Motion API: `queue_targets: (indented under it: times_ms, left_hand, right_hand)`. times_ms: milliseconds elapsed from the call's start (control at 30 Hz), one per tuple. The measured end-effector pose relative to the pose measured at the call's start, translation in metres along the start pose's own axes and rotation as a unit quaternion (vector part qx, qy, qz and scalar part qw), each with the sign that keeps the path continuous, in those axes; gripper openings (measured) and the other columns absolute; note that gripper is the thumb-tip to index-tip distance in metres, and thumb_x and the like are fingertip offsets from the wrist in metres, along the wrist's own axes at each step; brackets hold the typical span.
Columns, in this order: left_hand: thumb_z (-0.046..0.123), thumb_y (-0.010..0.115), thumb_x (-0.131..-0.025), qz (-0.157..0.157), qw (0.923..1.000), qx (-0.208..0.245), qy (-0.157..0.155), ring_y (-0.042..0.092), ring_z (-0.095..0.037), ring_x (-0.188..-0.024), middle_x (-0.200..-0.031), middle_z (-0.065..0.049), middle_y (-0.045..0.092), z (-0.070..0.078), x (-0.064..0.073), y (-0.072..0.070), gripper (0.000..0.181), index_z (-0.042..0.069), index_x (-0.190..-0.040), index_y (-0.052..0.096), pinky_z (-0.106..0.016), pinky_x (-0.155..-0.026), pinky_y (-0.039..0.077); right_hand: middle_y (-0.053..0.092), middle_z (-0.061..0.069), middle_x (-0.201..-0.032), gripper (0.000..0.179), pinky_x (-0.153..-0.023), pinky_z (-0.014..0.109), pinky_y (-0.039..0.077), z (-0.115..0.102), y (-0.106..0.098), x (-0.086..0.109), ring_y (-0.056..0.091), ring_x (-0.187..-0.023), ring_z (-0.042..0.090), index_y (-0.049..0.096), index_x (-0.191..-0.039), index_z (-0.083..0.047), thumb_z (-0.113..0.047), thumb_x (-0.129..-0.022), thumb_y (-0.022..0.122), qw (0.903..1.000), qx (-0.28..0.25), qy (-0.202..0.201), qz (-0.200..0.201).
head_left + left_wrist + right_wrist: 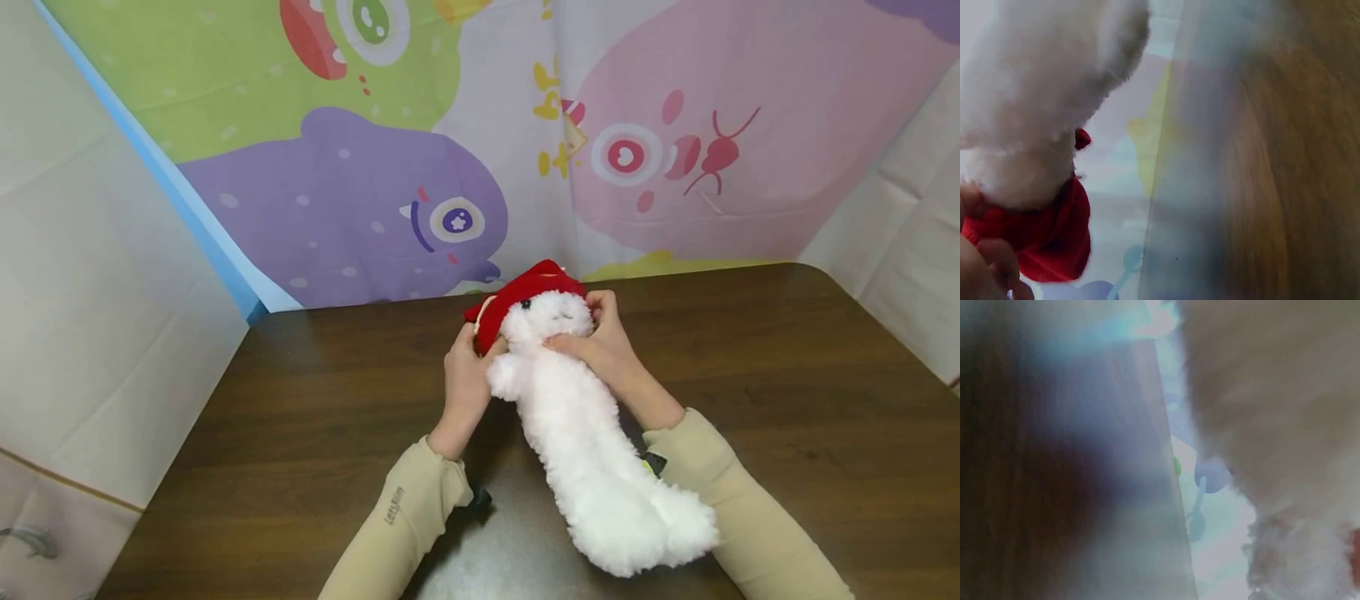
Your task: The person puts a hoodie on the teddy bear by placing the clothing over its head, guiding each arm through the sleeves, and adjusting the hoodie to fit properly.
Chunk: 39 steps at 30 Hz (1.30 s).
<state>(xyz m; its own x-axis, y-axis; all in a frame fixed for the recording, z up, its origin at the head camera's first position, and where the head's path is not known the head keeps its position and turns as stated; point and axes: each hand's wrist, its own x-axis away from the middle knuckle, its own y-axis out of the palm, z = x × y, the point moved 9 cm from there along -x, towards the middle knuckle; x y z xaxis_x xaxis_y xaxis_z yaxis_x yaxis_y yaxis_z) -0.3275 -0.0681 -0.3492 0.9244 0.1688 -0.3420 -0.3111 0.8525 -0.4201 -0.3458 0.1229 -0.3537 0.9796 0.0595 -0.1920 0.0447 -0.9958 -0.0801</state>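
A long white fluffy plush toy [577, 433] with dark eyes is held up over the table, head toward the back wall. On its head sits a red cloth hat [517, 292] with a pale cord. My left hand [467, 379] grips the hat's lower left edge, thumb by the toy's neck. In the left wrist view, fingers [999, 256] lie against the red fabric. My right hand [611, 346] holds the other side of the head, thumb across the neck and fingers behind the cheek. White fur [1285, 394] fills much of the right wrist view.
A dark brown wooden table [337, 375] lies under the hands. Behind it hangs a cloth [360, 200] printed with cartoon animals, close to the toy's head. Pale wall panels [112, 275] stand at both sides.
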Motion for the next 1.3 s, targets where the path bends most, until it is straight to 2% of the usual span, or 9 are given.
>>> queue_targets:
  times_ms: [100, 233, 333, 433, 600, 733, 900, 1100, 1300]
  left_hand:
    - [0.013, 0.058, -0.082, -0.017, 0.9984, 0.039, 0.036, 0.041, -0.014, -0.060, -0.069, -0.007, 0.045, 0.006, -0.001, 0.001, 0.015, 0.004, -0.085, 0.046, -0.023, -0.054, 0.033]
    - [0.005, 0.055, -0.081, -0.027, 0.9920, 0.095, 0.078, 0.044, -0.018, -0.070, -0.092, -0.013, 0.042, 0.025, 0.000, -0.007, 0.021, -0.001, -0.096, 0.042, -0.024, -0.063, 0.037]
    - [-0.003, 0.052, -0.078, -0.045, 0.9837, 0.152, 0.086, 0.048, -0.026, -0.086, -0.108, -0.019, 0.037, 0.044, 0.003, -0.015, 0.031, -0.006, -0.105, 0.036, -0.027, -0.074, 0.040]
    - [-0.008, 0.048, -0.076, -0.076, 0.9746, 0.195, 0.079, 0.047, -0.030, -0.099, -0.117, -0.021, 0.033, 0.055, 0.006, -0.016, 0.038, -0.008, -0.111, 0.033, -0.026, -0.079, 0.039]
    - [-0.002, 0.051, -0.083, -0.136, 0.9652, 0.214, 0.064, 0.044, -0.021, -0.107, -0.124, -0.013, 0.028, 0.038, 0.000, -0.001, 0.042, 0.001, -0.120, 0.032, -0.021, -0.080, 0.040]
    - [0.014, 0.065, -0.082, -0.152, 0.9712, 0.176, 0.049, 0.031, -0.018, -0.123, -0.127, -0.008, 0.017, 0.031, -0.001, 0.004, 0.057, 0.010, -0.123, 0.026, -0.031, -0.096, 0.039]
    - [0.030, 0.073, -0.075, -0.135, 0.9829, 0.123, 0.023, 0.020, -0.016, -0.128, -0.130, -0.005, 0.012, 0.026, -0.001, 0.002, 0.073, 0.019, -0.126, 0.021, -0.038, -0.101, 0.035]
    - [0.027, 0.072, -0.076, -0.124, 0.9824, 0.140, -0.001, 0.025, -0.017, -0.126, -0.128, -0.004, 0.015, 0.018, -0.001, 0.004, 0.065, 0.021, -0.123, 0.028, -0.040, -0.100, 0.035]
    - [0.021, 0.071, -0.077, -0.087, 0.9841, 0.154, 0.021, 0.032, -0.018, -0.122, -0.123, -0.005, 0.021, 0.018, 0.000, 0.003, 0.055, 0.015, -0.118, 0.035, -0.038, -0.097, 0.037]
  right_hand:
    - [0.043, 0.011, -0.106, 0.056, -0.085, 0.032, 0.039, -0.004, -0.001, -0.001, 0.045, -0.100, 0.021, 0.027, -0.103, -0.013, -0.005, -0.069, 0.071, 0.9997, -0.011, -0.022, 0.006]
    - [0.043, 0.009, -0.109, 0.056, -0.084, 0.029, 0.042, -0.009, 0.000, -0.001, 0.046, -0.101, 0.019, 0.027, -0.102, -0.017, -0.001, -0.070, 0.069, 0.9988, -0.029, -0.039, -0.003]
    - [0.042, 0.008, -0.112, 0.057, -0.085, 0.030, 0.042, -0.012, 0.001, 0.000, 0.045, -0.103, 0.019, 0.026, -0.103, -0.017, -0.001, -0.070, 0.069, 0.9986, -0.030, -0.041, -0.013]
    - [0.041, 0.010, -0.115, 0.059, -0.087, 0.033, 0.041, -0.014, 0.003, 0.002, 0.044, -0.105, 0.020, 0.025, -0.104, -0.015, -0.002, -0.069, 0.071, 0.9988, -0.016, -0.042, -0.021]
    - [0.040, 0.012, -0.119, 0.062, -0.089, 0.036, 0.041, -0.017, 0.004, 0.003, 0.043, -0.109, 0.022, 0.024, -0.106, -0.011, -0.004, -0.069, 0.073, 0.9980, 0.009, -0.055, -0.028]
    - [0.036, 0.012, -0.121, 0.066, -0.093, 0.038, 0.040, -0.018, 0.008, 0.003, 0.040, -0.114, 0.022, 0.022, -0.108, -0.009, -0.004, -0.069, 0.075, 0.9952, 0.042, -0.072, -0.052]
    - [0.033, 0.013, -0.119, 0.069, -0.088, 0.038, 0.043, -0.017, 0.017, 0.004, 0.043, -0.111, 0.025, 0.020, -0.112, -0.007, -0.010, -0.071, 0.076, 0.9891, 0.097, -0.068, -0.087]
    - [0.037, 0.013, -0.110, 0.068, -0.076, 0.032, 0.045, -0.012, 0.017, 0.005, 0.048, -0.094, 0.024, 0.021, -0.113, -0.007, -0.019, -0.073, 0.075, 0.9837, 0.143, -0.055, -0.093]
    - [0.046, 0.012, -0.089, 0.063, -0.062, 0.031, 0.044, -0.015, 0.014, 0.008, 0.046, -0.074, 0.022, 0.027, -0.109, -0.008, -0.026, -0.073, 0.075, 0.9721, 0.212, -0.069, -0.074]
